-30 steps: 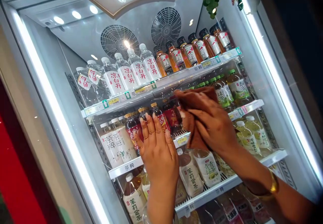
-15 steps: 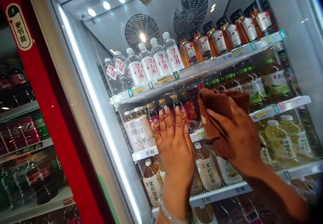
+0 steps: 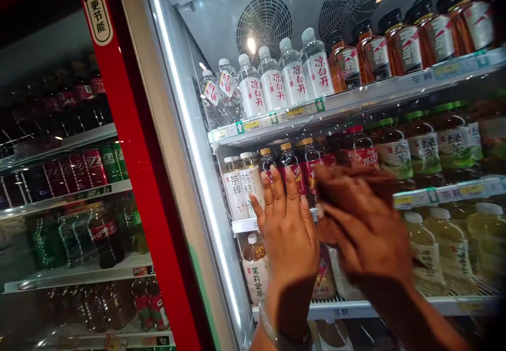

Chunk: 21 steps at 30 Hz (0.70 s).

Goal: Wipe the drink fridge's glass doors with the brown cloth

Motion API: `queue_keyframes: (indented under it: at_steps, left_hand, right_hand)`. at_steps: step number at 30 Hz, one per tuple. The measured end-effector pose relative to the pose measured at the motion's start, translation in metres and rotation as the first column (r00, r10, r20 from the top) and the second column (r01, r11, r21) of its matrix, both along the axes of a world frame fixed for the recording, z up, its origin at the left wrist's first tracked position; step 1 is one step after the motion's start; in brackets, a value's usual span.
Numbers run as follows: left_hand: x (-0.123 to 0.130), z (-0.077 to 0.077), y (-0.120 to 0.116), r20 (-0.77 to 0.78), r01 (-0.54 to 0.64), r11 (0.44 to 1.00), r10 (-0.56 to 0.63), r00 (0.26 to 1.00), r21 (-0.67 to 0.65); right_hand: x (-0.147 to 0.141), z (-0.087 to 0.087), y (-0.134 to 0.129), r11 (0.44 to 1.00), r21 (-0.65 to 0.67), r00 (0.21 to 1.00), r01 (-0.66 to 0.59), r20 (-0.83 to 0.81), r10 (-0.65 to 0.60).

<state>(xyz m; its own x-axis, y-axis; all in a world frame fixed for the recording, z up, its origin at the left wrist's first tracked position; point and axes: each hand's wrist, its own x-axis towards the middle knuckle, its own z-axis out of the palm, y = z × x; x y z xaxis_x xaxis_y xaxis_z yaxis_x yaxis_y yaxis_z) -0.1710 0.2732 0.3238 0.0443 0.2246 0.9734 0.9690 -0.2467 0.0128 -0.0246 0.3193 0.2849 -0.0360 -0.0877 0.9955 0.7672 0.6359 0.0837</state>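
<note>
My left hand (image 3: pixel 290 235) is raised with its fingers spread and flat, palm toward the glass front of the drinks fridge, and holds nothing. A bracelet circles that wrist. Just to its right, my right hand (image 3: pixel 375 235) grips a folded brown cloth (image 3: pixel 351 177), with the cloth up against the glass. The hand and cloth are slightly blurred. Behind the hands, dark bottles with orange caps (image 3: pixel 310 156) and bottles with white labels (image 3: pixel 237 187) stand on the middle shelf, partly hidden by my fingers.
Clear water bottles (image 3: pixel 292 74) and black-capped amber bottles (image 3: pixel 407 40) line the top shelf. Green tea bottles (image 3: pixel 425 140) stand at right, pale yellow bottles (image 3: pixel 454 251) below. A red fridge frame (image 3: pixel 138 182) divides this fridge from another holding cola bottles (image 3: pixel 103 235) at left.
The view has shifted left, showing more of the neighbouring fridge. The right hand and cloth have moved closer to the left hand and slightly lower against the shelves. The left hand stays spread.
</note>
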Motion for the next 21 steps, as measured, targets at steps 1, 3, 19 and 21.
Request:
queue_keyframes:
  at_steps: [1, 3, 19, 21]
  left_hand:
    - [-0.003, 0.001, -0.002, 0.015, 0.005, 1.000, -0.005, 1.000, -0.009]
    - [-0.012, 0.005, -0.006, 0.057, -0.005, 1.000, 0.006, 0.998, -0.015]
    - [-0.069, -0.001, -0.016, 0.028, -0.019, 1.000, 0.019, 0.999, 0.006]
    - [-0.079, -0.006, -0.018, 0.007, -0.013, 1.000, 0.013, 1.000, 0.014]
  right_hand:
    - [-0.011, 0.002, -0.004, 0.998, 0.003, 0.996, -0.061, 0.063, 0.060]
    - [-0.024, 0.019, -0.011, 0.993, 0.025, 0.988, -0.115, 0.104, 0.112]
    - [-0.070, 0.036, -0.030, 0.993, -0.048, 0.993, -0.111, -0.047, 0.109]
    - [-0.063, 0.025, -0.025, 0.995, -0.070, 0.995, -0.066, -0.073, 0.061]
